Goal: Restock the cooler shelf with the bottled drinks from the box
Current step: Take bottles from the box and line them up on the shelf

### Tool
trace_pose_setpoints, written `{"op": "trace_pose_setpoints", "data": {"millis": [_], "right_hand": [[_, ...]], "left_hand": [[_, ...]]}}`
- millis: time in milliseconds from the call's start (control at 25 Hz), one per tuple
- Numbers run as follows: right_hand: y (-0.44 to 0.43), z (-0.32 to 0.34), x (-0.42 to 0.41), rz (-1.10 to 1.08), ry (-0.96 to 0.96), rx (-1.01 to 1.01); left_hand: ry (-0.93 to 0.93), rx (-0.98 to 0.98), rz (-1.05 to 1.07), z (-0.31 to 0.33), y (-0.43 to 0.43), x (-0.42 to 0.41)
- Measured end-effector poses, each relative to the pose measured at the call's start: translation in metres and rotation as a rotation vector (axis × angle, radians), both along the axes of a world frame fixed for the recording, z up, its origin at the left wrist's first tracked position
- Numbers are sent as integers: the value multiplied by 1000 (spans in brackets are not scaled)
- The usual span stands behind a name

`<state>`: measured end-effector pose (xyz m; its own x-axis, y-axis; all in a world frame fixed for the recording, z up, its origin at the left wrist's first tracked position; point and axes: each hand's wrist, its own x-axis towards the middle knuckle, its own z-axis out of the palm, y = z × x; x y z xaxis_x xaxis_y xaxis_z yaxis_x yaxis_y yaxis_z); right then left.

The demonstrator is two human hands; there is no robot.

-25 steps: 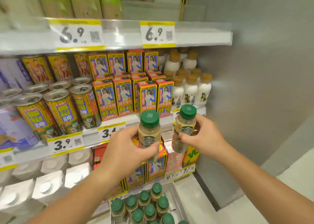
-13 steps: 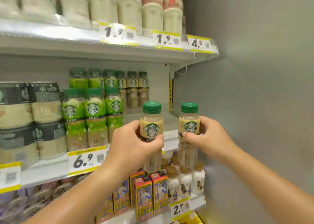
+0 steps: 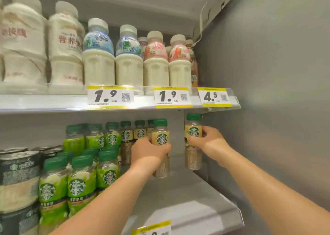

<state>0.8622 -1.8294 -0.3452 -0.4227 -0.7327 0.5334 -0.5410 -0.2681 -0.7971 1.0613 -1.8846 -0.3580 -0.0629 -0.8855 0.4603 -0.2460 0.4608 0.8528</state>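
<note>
My left hand (image 3: 149, 152) grips a tan coffee bottle with a green cap (image 3: 160, 135) around its middle. It stands upright over the bare right part of the cooler shelf (image 3: 187, 195). My right hand (image 3: 209, 142) grips a second tan bottle (image 3: 193, 127) further right, near the cooler's side wall. Both bottles are deep in the shelf, just right of a row of matching tan bottles (image 3: 139, 133). Whether their bases touch the shelf I cannot tell. The box is out of view.
Green-label bottles (image 3: 78, 186) fill the shelf's left half, with dark cups (image 3: 17, 179) at the far left. The shelf above (image 3: 53, 102) carries white milk bottles and price tags. The grey side wall (image 3: 276, 92) closes the right.
Both hands have carried the bottles up from the lower shelves and forward into the shelf, toward its back. The view has tilted upward, so the box has dropped out of sight.
</note>
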Motion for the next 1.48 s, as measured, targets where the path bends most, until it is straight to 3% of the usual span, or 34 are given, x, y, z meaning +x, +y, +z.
{"op": "trace_pose_setpoints", "data": {"millis": [440, 720, 920, 1160, 1480], "right_hand": [[-88, -10, -41, 74, 12, 87], [-104, -27, -41, 155, -103, 62], [-99, -61, -36, 158, -57, 44], [-107, -73, -41, 144, -20, 89], [-140, -68, -46, 73, 33, 137]], "left_hand": [[83, -20, -29, -2, -65, -57], [105, -68, -76, -17, -82, -64], [-37, -192, -25, -42, -79, -61], [-115, -121, 87, -49, -83, -65], [-247, -177, 205, -49, -93, -75]]}}
